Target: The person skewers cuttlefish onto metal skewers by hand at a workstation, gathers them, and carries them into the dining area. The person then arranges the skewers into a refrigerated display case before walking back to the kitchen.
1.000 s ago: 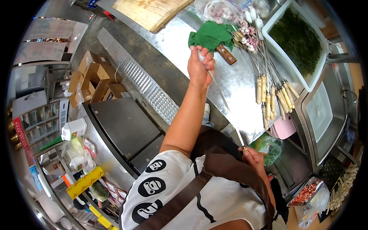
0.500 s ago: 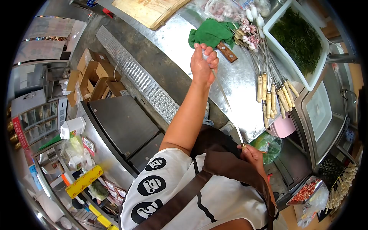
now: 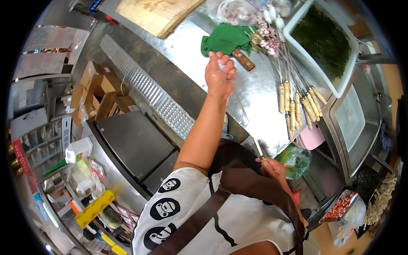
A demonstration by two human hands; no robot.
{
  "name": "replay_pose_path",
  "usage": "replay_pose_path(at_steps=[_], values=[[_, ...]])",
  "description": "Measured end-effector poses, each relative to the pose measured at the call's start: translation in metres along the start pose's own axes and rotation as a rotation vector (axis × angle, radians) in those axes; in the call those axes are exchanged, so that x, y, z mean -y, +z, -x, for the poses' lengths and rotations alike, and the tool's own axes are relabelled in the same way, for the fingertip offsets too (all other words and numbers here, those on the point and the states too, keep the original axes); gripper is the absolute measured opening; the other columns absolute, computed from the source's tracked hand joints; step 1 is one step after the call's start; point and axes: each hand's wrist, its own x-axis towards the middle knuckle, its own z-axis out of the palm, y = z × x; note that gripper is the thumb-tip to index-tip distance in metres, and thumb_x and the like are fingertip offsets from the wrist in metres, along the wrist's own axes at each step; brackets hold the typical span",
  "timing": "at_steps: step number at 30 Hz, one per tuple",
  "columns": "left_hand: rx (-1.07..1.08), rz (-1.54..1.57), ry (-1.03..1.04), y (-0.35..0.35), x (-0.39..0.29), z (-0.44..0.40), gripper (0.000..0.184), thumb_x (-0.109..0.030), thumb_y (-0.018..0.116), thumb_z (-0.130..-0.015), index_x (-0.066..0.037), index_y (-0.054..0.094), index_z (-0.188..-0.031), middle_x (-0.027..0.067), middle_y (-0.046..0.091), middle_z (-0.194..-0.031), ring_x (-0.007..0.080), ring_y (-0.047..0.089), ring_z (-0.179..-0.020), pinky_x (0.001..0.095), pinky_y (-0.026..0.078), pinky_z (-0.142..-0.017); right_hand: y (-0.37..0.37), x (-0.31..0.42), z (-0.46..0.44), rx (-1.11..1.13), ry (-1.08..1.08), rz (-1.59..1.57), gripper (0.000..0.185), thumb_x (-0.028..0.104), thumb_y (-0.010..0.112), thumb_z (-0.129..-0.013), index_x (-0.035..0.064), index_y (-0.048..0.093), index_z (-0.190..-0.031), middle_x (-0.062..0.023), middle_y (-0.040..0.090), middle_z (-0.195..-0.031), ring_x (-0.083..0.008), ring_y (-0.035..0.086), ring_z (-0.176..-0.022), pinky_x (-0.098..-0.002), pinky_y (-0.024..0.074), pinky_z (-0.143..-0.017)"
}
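My left hand [image 3: 219,76] is stretched forward in a fist, closed around a white lump [image 3: 221,64] mostly hidden by the fingers. A thin metal skewer [image 3: 242,107] runs from this fist back toward my body. At its near end my right hand [image 3: 273,168] is closed on the skewer's handle, with only the front of the handle showing. Just beyond my left fist lie a green cloth [image 3: 225,37] and a brown riveted knife handle [image 3: 243,59]. To the right is a bundle of skewers with wooden handles [image 3: 296,105], loaded with pinkish and white pieces [image 3: 267,36].
The metal table [image 3: 255,89] carries a wooden board [image 3: 155,15] and a white tub [image 3: 340,87] of dark green strands [image 3: 321,42]. A sink [image 3: 374,127] stands at right, near a tray of red pieces [image 3: 340,206]. Cardboard boxes [image 3: 100,91] sit beside a floor grate [image 3: 146,85].
The view has shifted slightly, so the table and its contents appear farther left. Both hands keep their grips, with the skewer still stretched between them; little else differs.
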Motion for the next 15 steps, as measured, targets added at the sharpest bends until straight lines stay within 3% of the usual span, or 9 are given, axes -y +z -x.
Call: replay_pose_path(at_steps=[8,9,10,12,13,15], values=[[-0.026,-0.066,-0.026,0.011,0.019,-0.002,0.023,-0.034,0.038,-0.094,-0.013,0.039,-0.085,-0.0021,0.034,-0.069,0.0072,0.03,-0.054,0.0192,0.026,-0.043,0.003,0.002,-0.015,-0.046,-0.119,-0.073,0.024,0.017,0.05,-0.09,-0.0003,0.058,-0.104,0.0024,0.047,-0.06,-0.0035,0.04,-0.053,-0.0183,0.0337,-0.049],[0.24,-0.003,-0.057,0.01,0.015,-0.008,0.03,-0.038,0.036,-0.093,-0.009,0.042,-0.094,0.0017,0.044,-0.079,0.0113,0.045,-0.066,0.0225,0.041,-0.056,0.002,0.003,-0.016,-0.083,-0.165,-0.066,0.024,0.017,0.05,-0.089,-0.0005,0.057,-0.104,0.002,0.047,-0.061,-0.0037,0.042,-0.054,-0.0185,0.035,-0.049],[0.26,-0.004,-0.074,0.013,0.019,-0.014,0.03,-0.038,0.036,-0.093,-0.009,0.042,-0.094,0.0017,0.044,-0.079,0.0113,0.045,-0.066,0.0225,0.041,-0.056,0.0,0.007,-0.019,-0.103,-0.18,-0.074,0.024,0.017,0.05,-0.089,-0.0005,0.057,-0.104,0.002,0.047,-0.061,-0.0037,0.042,-0.054,-0.0185,0.035,-0.049],[0.068,-0.107,-0.069,0.032,0.029,-0.024,0.042,-0.043,0.033,-0.093,-0.004,0.041,-0.107,0.0087,0.051,-0.098,0.0215,0.052,-0.094,0.0349,0.043,-0.085,-0.008,0.018,-0.03,-0.365,-0.281,0.206,0.024,0.016,0.052,-0.089,-0.0019,0.057,-0.104,0.0009,0.052,-0.065,-0.0055,0.047,-0.058,-0.0197,0.0398,-0.053],[0.171,-0.108,-0.041,0.028,0.032,-0.036,0.053,-0.047,0.031,-0.092,0.0,0.037,-0.114,0.0136,0.049,-0.114,0.0283,0.043,-0.113,0.0442,0.028,-0.102,-0.013,0.027,-0.042,-0.462,-0.387,0.281,0.023,0.014,0.053,-0.087,-0.0026,0.057,-0.103,-0.0027,0.057,-0.07,-0.0081,0.052,-0.063,-0.0225,0.0435,-0.058],[0.185,-0.398,0.016,0.003,0.036,-0.058,0.048,-0.041,0.039,-0.091,-0.002,0.037,-0.12,0.0108,0.048,-0.115,0.029,0.043,-0.113,0.0402,0.035,-0.094,-0.021,0.047,-0.064,-0.693,-0.649,0.608,0.026,0.015,0.058,-0.084,-0.0016,0.056,-0.104,-0.0168,0.062,-0.085,-0.0281,0.06,-0.071,-0.0314,0.0484,-0.065]])
